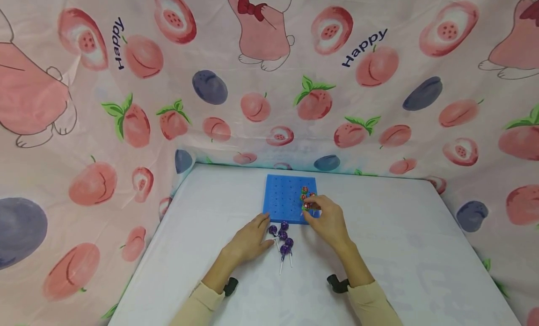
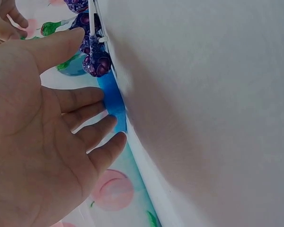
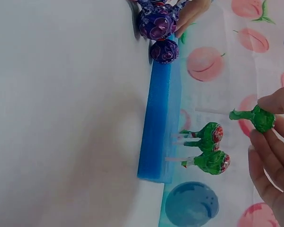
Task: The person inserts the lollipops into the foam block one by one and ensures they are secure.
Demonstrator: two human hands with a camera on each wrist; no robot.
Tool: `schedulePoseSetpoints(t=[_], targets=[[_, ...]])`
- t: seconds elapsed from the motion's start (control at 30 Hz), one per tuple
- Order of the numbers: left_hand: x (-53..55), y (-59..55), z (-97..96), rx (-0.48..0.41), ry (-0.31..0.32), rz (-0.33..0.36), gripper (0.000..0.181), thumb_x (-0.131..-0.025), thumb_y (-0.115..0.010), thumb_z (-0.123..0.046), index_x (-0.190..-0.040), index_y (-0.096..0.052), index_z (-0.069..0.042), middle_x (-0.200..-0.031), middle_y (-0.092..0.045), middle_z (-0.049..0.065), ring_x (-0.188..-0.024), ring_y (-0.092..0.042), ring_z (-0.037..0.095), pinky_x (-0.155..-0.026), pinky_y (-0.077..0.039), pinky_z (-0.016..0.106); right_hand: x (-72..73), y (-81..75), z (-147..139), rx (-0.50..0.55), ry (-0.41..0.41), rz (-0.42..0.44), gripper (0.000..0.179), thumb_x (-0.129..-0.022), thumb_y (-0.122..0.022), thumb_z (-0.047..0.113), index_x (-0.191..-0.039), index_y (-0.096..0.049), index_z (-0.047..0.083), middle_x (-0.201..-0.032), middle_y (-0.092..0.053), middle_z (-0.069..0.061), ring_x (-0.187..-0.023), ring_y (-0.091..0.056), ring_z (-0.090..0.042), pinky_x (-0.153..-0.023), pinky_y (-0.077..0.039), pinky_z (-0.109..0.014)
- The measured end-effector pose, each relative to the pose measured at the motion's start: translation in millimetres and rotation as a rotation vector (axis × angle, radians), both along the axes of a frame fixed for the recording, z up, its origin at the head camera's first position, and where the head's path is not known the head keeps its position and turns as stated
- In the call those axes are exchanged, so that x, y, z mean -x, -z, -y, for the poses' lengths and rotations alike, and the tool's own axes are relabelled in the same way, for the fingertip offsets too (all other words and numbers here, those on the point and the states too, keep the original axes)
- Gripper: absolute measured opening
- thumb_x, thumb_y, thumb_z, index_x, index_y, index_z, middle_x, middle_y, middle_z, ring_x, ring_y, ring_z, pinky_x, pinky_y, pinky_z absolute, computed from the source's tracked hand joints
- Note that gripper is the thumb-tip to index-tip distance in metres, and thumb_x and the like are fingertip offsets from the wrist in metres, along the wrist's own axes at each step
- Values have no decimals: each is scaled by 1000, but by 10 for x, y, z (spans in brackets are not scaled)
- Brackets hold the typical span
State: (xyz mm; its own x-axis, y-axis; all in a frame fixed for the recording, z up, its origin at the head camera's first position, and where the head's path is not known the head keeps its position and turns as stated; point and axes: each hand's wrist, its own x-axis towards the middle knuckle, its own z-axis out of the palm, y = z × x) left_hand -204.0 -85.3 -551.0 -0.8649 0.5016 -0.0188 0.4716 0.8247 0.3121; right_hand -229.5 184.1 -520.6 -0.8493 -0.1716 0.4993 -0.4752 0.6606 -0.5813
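A blue foam board (image 1: 283, 199) with rows of small holes lies flat on the table. Between thumb and fingertips, my right hand (image 1: 331, 223) pinches a green-wrapped lollipop (image 3: 263, 118) by its head, above the board's right side. Other green-and-red lollipops (image 3: 212, 163) stand upright in the board there, sticks down. My left hand (image 1: 248, 239), fingers extended and holding nothing, is at the board's front left corner. Beside its thumb lie several purple-wrapped lollipops (image 1: 283, 235) with white sticks, in front of the board.
A white-covered table (image 1: 404, 251) extends around the board. Behind it and on the left hangs a pink cloth (image 1: 261, 87) printed with fruit and rabbits. Dark wrist mounts (image 1: 338, 284) sit on both wrists.
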Motion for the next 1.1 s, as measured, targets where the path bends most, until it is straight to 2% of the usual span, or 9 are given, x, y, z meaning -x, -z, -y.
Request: schedulePoseSetpoints(t=[0.13,0.4,0.6,0.77,1.1], targets=[[9,14,9,-1,1,-4,75,-104,-63,-43,-158,-38,4,-167,-32,18,-153,-34,34,-123,-35,44,46,2,-3,-18,29,-32,34,-82,-89,8,-113,-76,8,-104,-74,-7,-90,-72,-25,-82,-62,-47],[10,26,16,-8,-3,6,74,-104,-64,-42,-158,-39,3,-167,-32,18,-153,-35,34,-122,-36,45,102,22,8,-61,76,-62,31,-81,-89,9,-111,-79,8,-94,-75,-8,-85,-66,-27,-73,-56,-44],[15,20,27,-20,1,4,74,-104,-64,-42,-157,-39,4,-167,-32,18,-153,-35,34,-122,-36,45,162,48,12,-95,95,-75,32,-80,-90,9,-110,-80,9,-98,-77,-8,-91,-68,-28,-80,-58,-47],[23,23,29,-15,6,5,75,-104,-64,-43,-158,-39,3,-168,-32,17,-153,-34,33,-123,-35,44,187,75,17,-108,94,-87,31,-80,-89,8,-110,-81,8,-100,-78,-10,-92,-69,-28,-82,-59,-50],[21,19,34,-1,12,2,75,-104,-63,-45,-158,-39,3,-168,-32,17,-153,-35,32,-123,-35,43,207,120,26,-100,92,-58,33,-79,-91,6,-111,-81,7,-103,-78,-11,-96,-69,-30,-86,-59,-51]])
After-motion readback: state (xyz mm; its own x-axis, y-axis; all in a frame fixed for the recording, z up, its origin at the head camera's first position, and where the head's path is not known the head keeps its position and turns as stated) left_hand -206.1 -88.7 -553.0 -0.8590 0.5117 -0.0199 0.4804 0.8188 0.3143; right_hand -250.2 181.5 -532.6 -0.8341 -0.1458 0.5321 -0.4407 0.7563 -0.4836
